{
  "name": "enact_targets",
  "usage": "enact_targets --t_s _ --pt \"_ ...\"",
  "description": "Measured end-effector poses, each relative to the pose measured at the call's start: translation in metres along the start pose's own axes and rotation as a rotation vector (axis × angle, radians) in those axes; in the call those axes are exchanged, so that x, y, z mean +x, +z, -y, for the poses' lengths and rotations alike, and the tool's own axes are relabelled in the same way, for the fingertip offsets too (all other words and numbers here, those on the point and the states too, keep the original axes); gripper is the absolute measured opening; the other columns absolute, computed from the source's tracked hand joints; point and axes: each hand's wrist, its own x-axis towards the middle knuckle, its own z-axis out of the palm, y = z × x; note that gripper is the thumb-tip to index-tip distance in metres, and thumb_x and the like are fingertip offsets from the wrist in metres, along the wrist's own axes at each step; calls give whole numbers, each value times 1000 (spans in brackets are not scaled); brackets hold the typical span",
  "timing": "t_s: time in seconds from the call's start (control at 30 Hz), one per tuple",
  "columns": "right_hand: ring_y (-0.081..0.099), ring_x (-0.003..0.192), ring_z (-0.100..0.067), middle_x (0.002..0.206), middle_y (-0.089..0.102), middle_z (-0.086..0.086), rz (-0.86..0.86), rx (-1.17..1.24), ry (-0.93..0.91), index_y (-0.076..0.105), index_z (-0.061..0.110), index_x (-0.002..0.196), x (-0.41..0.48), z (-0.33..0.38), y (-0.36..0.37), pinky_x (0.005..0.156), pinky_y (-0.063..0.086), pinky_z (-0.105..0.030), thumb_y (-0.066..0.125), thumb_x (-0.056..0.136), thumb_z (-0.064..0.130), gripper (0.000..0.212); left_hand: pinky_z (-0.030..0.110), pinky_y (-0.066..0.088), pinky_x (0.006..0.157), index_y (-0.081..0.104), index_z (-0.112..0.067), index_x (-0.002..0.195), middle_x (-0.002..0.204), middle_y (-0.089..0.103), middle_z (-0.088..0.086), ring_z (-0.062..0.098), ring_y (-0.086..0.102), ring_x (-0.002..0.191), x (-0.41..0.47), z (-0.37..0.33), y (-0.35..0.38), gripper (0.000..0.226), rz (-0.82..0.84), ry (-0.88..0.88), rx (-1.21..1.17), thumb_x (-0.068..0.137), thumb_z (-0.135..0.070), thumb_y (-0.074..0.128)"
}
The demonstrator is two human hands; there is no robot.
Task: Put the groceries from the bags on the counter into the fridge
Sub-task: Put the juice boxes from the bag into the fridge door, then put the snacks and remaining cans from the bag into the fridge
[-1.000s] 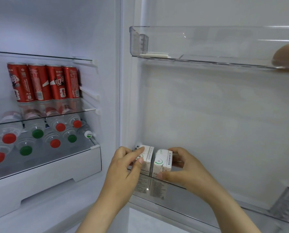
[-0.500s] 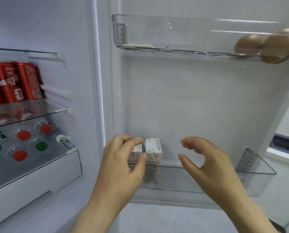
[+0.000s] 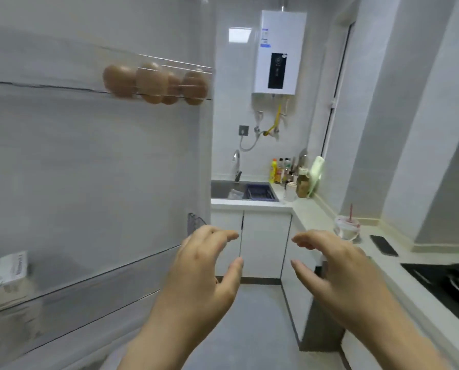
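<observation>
The open fridge door fills the left half of the head view. A small white carton stands in its lower clear door shelf at the far left. Several brown eggs sit in the upper door shelf. My left hand and my right hand hover side by side in mid-air to the right of the door, fingers apart and curled, holding nothing. A white plastic bag with red print rests on the counter beyond my right hand.
A sink with a blue rack and tap lies at the back. Bottles crowd the corner. A dark phone and a black hob are on the right counter. White cabinets stand below; a water heater hangs above.
Both hands let go of the cartons and drew back from the lower door shelf. The view swung right, away from the fridge interior, toward the kitchen counter.
</observation>
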Motion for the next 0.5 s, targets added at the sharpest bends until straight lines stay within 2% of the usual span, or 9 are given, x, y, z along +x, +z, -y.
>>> enact_targets --t_s 0.13,0.2,0.3,0.4,0.5 --pt "58 102 1 109 63 19 -36 -52 165 62 30 117 -25 -70 -45 86 42 -14 68 84 33 33 8 37 80 52 -35 127 113 46 -27 -7 43 108 32 -56 70 36 102 106 -110 91 -38 55" --pt "56 103 2 110 61 21 -61 -70 243 61 31 117 -40 -104 -65 87 39 -12 67 85 33 33 7 37 79 49 -36 129 116 46 -25 -6 43 110 43 -85 105 38 156 142 -171 92 -38 54" --pt "55 100 5 106 60 24 -92 -88 356 62 32 116 -67 -151 -90 85 39 -10 66 85 33 31 4 34 83 48 -38 129 112 42 -30 -8 42 110 52 -123 158 38 233 189 -243 91 -40 54" --pt "55 101 5 106 59 26 -118 -122 464 61 34 114 -94 -190 -110 87 44 -14 66 85 33 29 3 34 83 49 -40 126 104 38 -37 -11 42 108 57 -160 204 36 313 252 -315 90 -41 55" --pt "54 100 11 103 58 30 -167 -145 572 61 36 112 -123 -221 -130 84 42 -9 67 85 32 27 8 38 92 50 -39 127 112 43 -32 -10 42 112 59 -196 242 36 395 304 -411 91 -39 55"
